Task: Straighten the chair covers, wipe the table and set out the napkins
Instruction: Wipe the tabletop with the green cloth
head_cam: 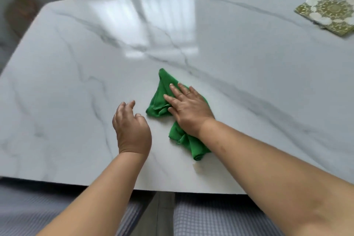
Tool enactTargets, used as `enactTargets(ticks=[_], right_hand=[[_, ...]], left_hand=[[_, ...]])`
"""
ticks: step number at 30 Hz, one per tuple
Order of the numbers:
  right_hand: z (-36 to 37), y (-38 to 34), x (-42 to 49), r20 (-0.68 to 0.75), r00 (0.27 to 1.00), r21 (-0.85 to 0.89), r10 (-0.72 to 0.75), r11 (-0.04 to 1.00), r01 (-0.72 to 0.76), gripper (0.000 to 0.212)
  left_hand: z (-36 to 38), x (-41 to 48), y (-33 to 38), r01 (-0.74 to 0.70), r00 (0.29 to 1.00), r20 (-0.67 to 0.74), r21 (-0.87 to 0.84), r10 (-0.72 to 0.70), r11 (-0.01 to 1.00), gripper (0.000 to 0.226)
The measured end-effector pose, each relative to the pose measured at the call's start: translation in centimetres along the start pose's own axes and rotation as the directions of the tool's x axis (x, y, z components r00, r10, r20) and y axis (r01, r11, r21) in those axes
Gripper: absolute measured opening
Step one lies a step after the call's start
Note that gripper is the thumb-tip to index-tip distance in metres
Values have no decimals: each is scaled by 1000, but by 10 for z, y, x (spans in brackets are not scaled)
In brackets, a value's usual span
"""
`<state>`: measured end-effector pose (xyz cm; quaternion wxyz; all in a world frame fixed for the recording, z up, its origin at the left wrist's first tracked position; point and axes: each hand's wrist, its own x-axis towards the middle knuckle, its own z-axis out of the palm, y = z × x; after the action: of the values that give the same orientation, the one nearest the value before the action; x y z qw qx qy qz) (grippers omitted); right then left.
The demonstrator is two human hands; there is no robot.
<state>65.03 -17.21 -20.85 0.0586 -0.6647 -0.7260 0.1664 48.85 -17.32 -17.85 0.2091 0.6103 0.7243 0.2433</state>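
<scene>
Right hand point(188, 110) flat on green cloth point(162, 99), marble table point(249, 82)

**No readable text**

Nothing in the view carries words, brands, numbers or signs. The napkins point(327, 10) bear only a printed green-and-white floral pattern, the cloth point(160, 99) is plain green, and the desk point(95, 82) shows only grey veining.
</scene>
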Motion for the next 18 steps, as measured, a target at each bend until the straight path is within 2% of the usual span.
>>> enactTargets(ticks=[3,5,9,11,12,14,16,18], right_hand=[[18,-30,-11,-10,976,63,-218,974,218,45],[28,-39,-28,-36,951,124,-306,943,308,42],[40,-53,-71,-110,947,239,-302,917,320,33],[42,-67,-93,-88,951,330,-296,892,308,32],[36,-74,-101,-53,966,425,-252,870,250,31],[22,-79,-107,69,993,655,-92,755,24,28],[1,-78,-97,81,992,744,99,657,-126,26],[-22,-74,-77,40,941,809,336,541,-228,26]], left_hand=[[-4,6,-11,19,1000,16,8,-19,1000,43],[-6,5,-13,23,999,41,7,-24,1000,42],[-10,-3,-10,10,995,100,-12,-9,1000,40],[-12,-7,-8,10,990,143,-34,-5,999,39],[-17,-9,-5,12,986,165,-61,-2,998,39],[-26,-12,1,37,977,212,-118,-11,992,36],[-40,-10,8,52,979,202,-175,-16,983,33],[-55,-10,17,87,973,228,-273,-24,958,32]])
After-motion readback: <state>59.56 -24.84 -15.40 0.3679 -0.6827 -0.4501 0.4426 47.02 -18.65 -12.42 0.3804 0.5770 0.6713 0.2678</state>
